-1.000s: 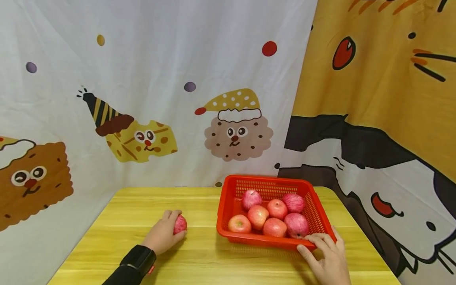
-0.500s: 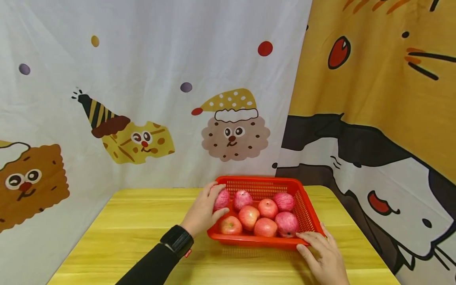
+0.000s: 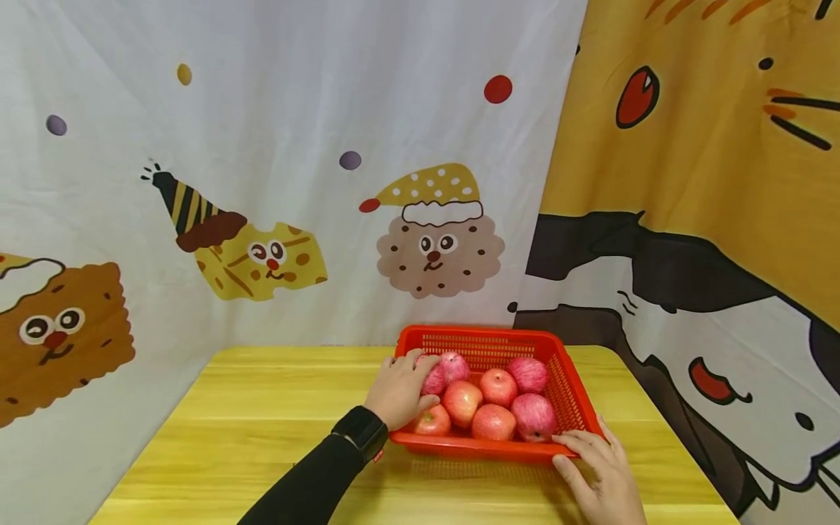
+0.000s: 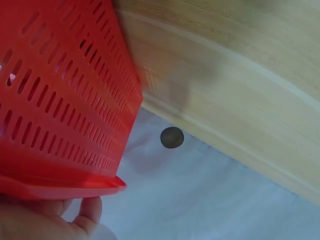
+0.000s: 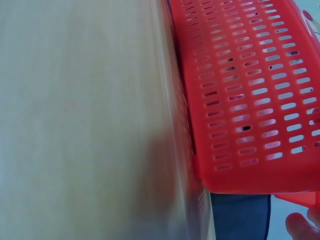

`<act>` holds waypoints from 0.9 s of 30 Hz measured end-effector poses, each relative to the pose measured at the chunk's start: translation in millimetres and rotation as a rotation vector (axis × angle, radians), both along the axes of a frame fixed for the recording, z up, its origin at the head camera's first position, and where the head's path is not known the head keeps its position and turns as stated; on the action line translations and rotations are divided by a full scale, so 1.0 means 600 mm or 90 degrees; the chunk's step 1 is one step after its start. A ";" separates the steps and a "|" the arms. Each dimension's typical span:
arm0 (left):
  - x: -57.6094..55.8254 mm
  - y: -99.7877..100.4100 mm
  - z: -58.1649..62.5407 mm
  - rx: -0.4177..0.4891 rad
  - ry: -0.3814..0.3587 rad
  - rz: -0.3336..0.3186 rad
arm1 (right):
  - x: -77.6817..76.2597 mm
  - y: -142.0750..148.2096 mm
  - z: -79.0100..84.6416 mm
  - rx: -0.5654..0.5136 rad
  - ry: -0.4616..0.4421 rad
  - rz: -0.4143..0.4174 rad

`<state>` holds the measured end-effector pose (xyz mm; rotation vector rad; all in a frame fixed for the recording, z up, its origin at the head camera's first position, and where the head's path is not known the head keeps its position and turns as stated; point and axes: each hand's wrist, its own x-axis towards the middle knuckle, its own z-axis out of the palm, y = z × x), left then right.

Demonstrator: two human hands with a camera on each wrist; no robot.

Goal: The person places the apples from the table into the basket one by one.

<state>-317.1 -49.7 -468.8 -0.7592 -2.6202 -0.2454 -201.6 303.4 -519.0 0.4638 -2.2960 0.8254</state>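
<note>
A red plastic basket with slotted walls stands on the wooden table, and several red apples lie in it. At the basket's left end, my left hand reaches over the rim and holds one apple, its fingers covering part of it. In the left wrist view that hand shows only partly, beyond the basket's rim. My right hand grips the rim at the front right corner, thumb outside. Only its fingertips show in the right wrist view, beside the slotted wall.
The yellow wooden table extends left of the basket. Behind it hangs a white curtain with cartoon prints, and a yellow, black and white printed curtain hangs along the right side.
My left hand has carried the apple from the table, rightwards over the rim, into the left part of the basket. The basket has shifted slightly left; my right hand stays at its corner.
</note>
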 end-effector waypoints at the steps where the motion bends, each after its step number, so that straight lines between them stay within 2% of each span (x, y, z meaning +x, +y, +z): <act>1: 0.000 0.001 -0.001 -0.010 0.001 0.005 | 0.001 0.000 0.000 -0.004 -0.003 -0.001; 5: -0.003 0.003 -0.008 -0.043 -0.002 0.020 | 0.001 0.001 -0.002 -0.017 -0.018 -0.010; 11: 0.000 0.006 -0.006 -0.031 -0.080 0.032 | -0.001 0.002 -0.008 -0.035 -0.036 -0.021; 14: 0.003 0.006 -0.004 -0.022 -0.100 0.033 | -0.001 0.002 -0.010 -0.042 -0.051 -0.028; 22: 0.006 0.002 -0.005 -0.005 -0.088 0.031 | -0.005 0.003 -0.012 -0.028 -0.018 -0.010; 27: 0.008 0.002 -0.003 0.002 -0.086 0.023 | -0.004 0.003 -0.012 -0.026 -0.016 -0.010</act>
